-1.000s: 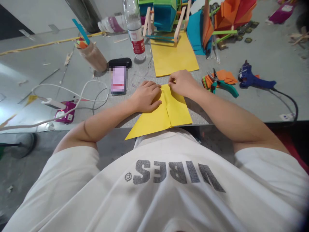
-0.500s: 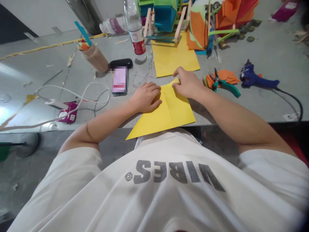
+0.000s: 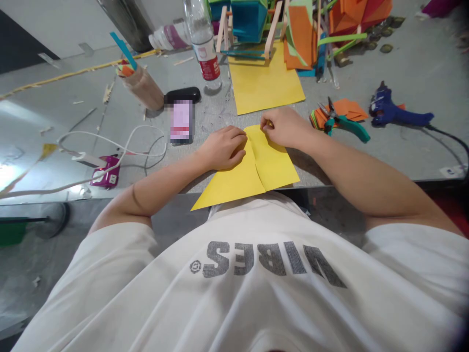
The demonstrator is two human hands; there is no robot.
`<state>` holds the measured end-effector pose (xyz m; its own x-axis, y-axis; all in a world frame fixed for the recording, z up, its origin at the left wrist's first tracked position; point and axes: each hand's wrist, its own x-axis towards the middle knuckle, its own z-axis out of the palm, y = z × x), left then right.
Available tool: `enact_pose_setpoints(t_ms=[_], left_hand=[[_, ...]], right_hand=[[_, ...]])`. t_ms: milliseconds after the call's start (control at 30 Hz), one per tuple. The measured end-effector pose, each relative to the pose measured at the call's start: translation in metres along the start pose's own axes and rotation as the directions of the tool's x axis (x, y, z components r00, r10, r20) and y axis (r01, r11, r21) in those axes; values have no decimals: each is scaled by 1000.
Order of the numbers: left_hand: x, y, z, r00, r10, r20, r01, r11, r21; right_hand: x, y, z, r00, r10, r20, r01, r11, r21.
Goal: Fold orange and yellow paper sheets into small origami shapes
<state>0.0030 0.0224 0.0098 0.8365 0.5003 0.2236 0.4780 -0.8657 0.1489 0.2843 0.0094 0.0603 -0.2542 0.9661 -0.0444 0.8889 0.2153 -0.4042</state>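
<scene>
A yellow sheet of paper [image 3: 240,183] with a fold or slit line down its middle lies at the table's front edge, its near corners jutting past the edge. My left hand [image 3: 226,146] rests flat on the sheet's left part, holding nothing, fingers slightly curved. At the far right part of the sheet, my right hand [image 3: 282,127] has its fingers curled together, the fingertips at the paper's far edge. A second yellow sheet [image 3: 266,88] lies just beyond both hands.
Left of the hands are a phone [image 3: 181,120], a black case [image 3: 186,94], a cup [image 3: 144,89], a bottle [image 3: 208,61] and a purple socket [image 3: 106,173] with a white cable. Pliers [image 3: 348,126] and a blue glue gun [image 3: 399,112] lie right. Paper lanterns [image 3: 251,22] stand behind.
The fingers of my right hand have closed together at the paper's far edge. The sheet's right part has shifted slightly, and the line down its middle shows more clearly. My left hand stays in place.
</scene>
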Motion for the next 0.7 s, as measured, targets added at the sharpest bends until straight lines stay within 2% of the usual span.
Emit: enact_pose_setpoints(t_ms=[333,533,700], left_hand=[[3,-1,-3,999,-21,30,22,999,-33],[2,-4,3,997,75,-4,-75,995,-69],[2,-2,4,998,62,0,-62,996,-62]], right_hand=[[-2,16,-3,1000,5,-23,-4,999,55],[-2,16,-7,999,24,45,-27,998,65],[-2,13,-4,995,30,93,-33,999,30]])
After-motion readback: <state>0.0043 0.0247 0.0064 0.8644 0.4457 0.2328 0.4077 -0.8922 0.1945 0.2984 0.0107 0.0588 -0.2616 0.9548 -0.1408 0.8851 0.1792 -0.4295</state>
